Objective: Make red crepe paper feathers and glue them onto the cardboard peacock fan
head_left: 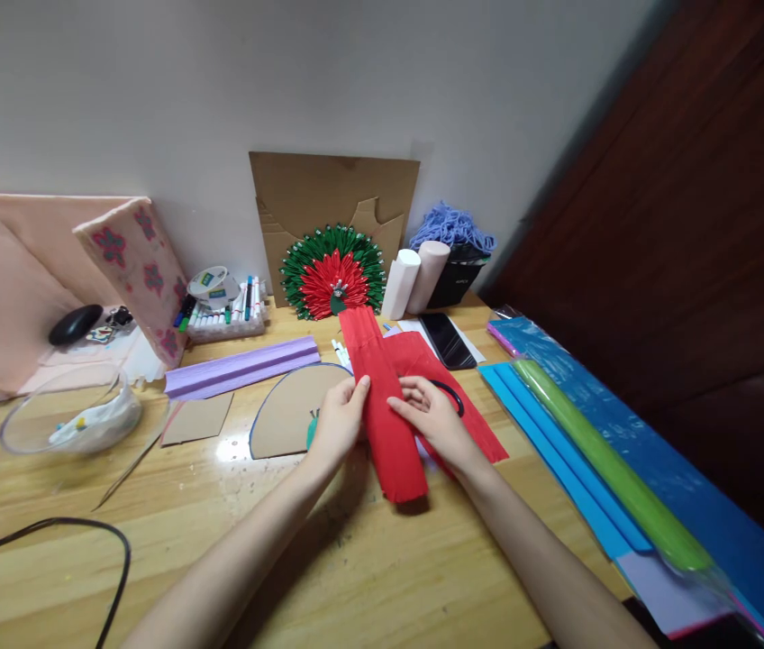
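Observation:
A folded strip of red crepe paper (386, 406) lies lengthwise on the wooden table (233, 541). My left hand (340, 422) grips its left edge with thumb and fingers closed on the fold. My right hand (431, 416) presses on its right side, fingers curled over the paper. A second red sheet (473, 424) lies under my right hand. Black scissors handles (453, 394) peek out behind that hand. A half-round cardboard cutout (284, 416) with a blue outline sits just left of my left hand.
A red and green paper fan piece (332, 270) leans on cardboard (328, 194) at the wall. Purple crepe paper (241, 367), a marker box (226, 311), a clear bowl (71, 410), a phone (448, 340), blue and green paper rolls (598, 451) and a black cable (112, 559) surround the work spot.

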A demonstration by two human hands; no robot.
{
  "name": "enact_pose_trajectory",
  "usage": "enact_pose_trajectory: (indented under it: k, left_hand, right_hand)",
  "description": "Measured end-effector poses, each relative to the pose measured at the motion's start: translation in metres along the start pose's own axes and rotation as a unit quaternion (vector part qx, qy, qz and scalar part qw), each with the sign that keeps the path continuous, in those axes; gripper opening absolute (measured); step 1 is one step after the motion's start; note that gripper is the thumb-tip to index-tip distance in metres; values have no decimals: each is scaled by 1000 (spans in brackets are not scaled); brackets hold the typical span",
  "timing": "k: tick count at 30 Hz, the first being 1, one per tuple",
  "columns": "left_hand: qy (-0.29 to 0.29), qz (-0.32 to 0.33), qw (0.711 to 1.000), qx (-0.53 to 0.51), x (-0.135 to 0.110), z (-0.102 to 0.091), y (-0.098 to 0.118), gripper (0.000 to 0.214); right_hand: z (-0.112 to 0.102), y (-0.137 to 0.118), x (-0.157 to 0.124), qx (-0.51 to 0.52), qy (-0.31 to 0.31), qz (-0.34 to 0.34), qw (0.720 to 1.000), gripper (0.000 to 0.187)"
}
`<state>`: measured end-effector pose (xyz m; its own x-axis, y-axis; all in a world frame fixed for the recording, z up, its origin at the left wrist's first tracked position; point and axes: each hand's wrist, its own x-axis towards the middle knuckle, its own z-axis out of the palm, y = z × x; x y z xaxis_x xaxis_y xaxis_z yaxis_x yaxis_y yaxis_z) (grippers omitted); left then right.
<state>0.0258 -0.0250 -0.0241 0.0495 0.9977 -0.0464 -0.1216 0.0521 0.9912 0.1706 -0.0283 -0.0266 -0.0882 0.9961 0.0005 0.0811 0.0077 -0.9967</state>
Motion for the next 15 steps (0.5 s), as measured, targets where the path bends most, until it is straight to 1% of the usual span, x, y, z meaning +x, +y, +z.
enact_pose_trajectory:
  k: [1,2,3,6,8,10,12,14,15]
  left_hand:
    - [14,14,999,25,0,-1,2,34]
    - [31,27,998,53,-1,-2,4,34]
    - [48,38,995,80,-1,-3,5,35]
    - [90,61,984,144,-4,-4,9,36]
    - [101,69,978,167,-6,-3,8,35]
    - [82,66,979,172,-7,-2,6,29]
    - [30,56,984,164,-7,-1,2,24]
    - [-21,41,988,150,-7,0,-1,29]
    - [-34,36,989,142,-7,0,-2,30]
  right_hand:
    - [0,0,1,28,-39,31,998,34]
    - [0,-1,1,39,-63,51,996,31]
    - [0,-2,0,39,-70,59,995,32]
    - [4,-6,-3,13,-42,53,998,36]
    - [5,-6,-4,1,-18,43,999,37]
    - [5,-3,-3,-1,7,22,1000,38]
    - [3,0,-1,4,30,-1,1000,38]
    - [0,3,2,21,36,-1,999,36]
    - [-2,3,4,36,27,12,999,35]
